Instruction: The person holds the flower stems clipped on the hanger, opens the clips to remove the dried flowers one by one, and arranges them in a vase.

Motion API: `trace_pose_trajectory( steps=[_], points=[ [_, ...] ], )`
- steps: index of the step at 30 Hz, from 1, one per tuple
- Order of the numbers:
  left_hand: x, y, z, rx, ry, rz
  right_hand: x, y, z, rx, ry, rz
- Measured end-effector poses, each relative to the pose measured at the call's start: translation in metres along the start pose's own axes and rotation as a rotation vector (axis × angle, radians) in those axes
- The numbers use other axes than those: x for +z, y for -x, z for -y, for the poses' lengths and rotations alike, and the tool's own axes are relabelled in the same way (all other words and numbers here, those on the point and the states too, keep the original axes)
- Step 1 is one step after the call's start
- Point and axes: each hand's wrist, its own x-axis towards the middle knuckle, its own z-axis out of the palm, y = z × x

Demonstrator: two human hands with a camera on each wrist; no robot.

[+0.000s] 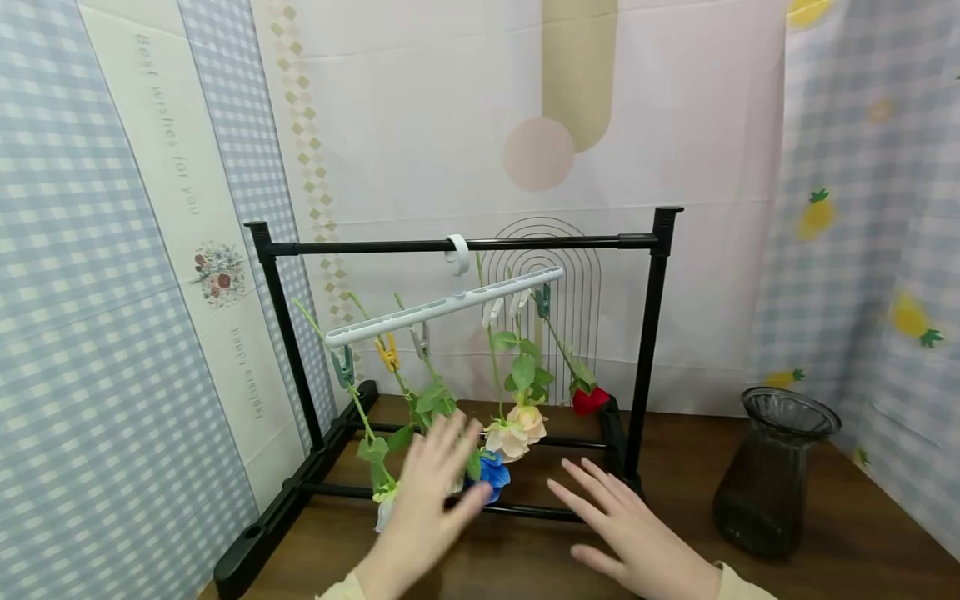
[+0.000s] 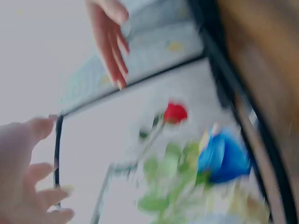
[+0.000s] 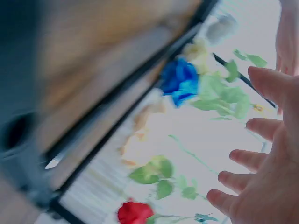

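Note:
A pale blue clip hanger (image 1: pixel 442 308) hangs tilted from the black rod, its left end lower. Coloured clips along it, among them a yellow clip (image 1: pixel 387 352), hold several flowers head down. A red rose (image 1: pixel 591 400) hangs at the right, peach roses (image 1: pixel 517 431) near the middle, a blue rose (image 1: pixel 492 477) lower, and a white flower (image 1: pixel 385 507) at the left. My left hand (image 1: pixel 427 504) is spread in front of the left flowers, partly hiding them. Apart from it, my right hand (image 1: pixel 633 533) reaches out with straight fingers, holding nothing. Both wrist views are blurred.
The black rack (image 1: pixel 651 350) stands on a brown wooden table (image 1: pixel 682 500), with low crossbars and side feet. To its right is a dark glass vase (image 1: pixel 765 492). Patterned cloths (image 1: pixel 420 125) hang behind and at both sides.

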Motion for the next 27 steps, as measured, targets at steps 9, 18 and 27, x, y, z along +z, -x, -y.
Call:
trace_pose_trajectory(
  steps=[9,18,27],
  points=[
    [-0.049,-0.016,0.053,-0.429,0.211,-0.277,-0.009,-0.063,0.028,0.002,-0.262,0.010],
    [-0.070,-0.029,0.092,-0.702,0.661,-0.074,0.001,-0.125,0.045,0.005,-0.506,0.071],
    [-0.070,-0.041,0.111,-0.747,0.854,-0.079,0.004,-0.182,0.066,-0.019,-0.575,0.033]
  ],
)
